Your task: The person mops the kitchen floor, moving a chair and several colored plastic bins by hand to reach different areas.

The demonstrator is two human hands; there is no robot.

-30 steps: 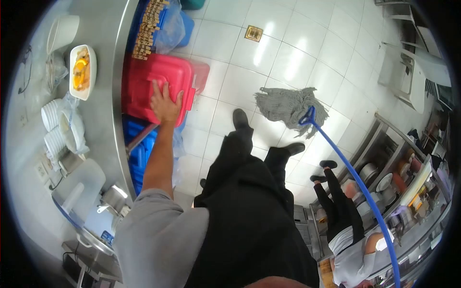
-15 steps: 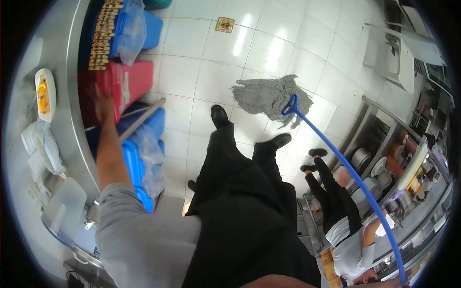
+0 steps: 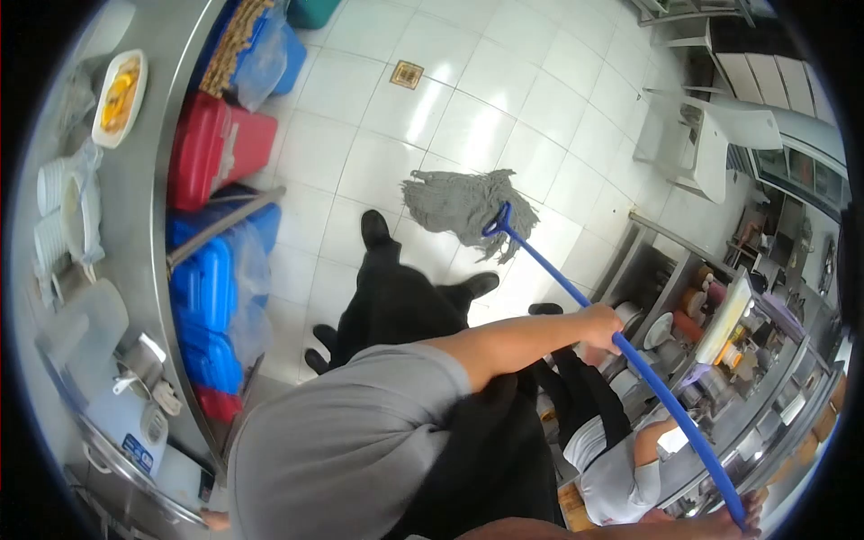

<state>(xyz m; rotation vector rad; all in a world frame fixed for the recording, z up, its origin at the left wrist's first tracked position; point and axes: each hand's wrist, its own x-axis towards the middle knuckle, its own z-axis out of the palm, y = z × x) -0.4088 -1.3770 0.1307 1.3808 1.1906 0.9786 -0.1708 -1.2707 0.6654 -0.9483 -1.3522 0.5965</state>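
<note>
A blue mop handle (image 3: 661,391) slants from the lower right down to a grey string mop head (image 3: 454,207), which lies spread on the tiled floor in front of my shoes. My left hand (image 3: 601,327) reaches across my body, its fingers wrapped round the handle partway along. At the handle's upper end, near the bottom right edge of the view, my right hand (image 3: 742,517) is closed round it, partly cut off and dim. To my left, a red bin (image 3: 211,148) and blue bins (image 3: 202,279) sit under a steel counter.
A steel counter (image 3: 175,81) bears an oval dish of food (image 3: 120,97) and stacked white dishes. At lower right stands a co-worker (image 3: 612,472) beside shelves of cookware. White chairs (image 3: 711,148) are at the far right. A floor drain (image 3: 407,75) lies ahead. Another hand (image 3: 216,519) shows at bottom left.
My left hand has left the red bin and crossed right to grip the mop handle. The view has shifted, and the mop head appears further left in it.
</note>
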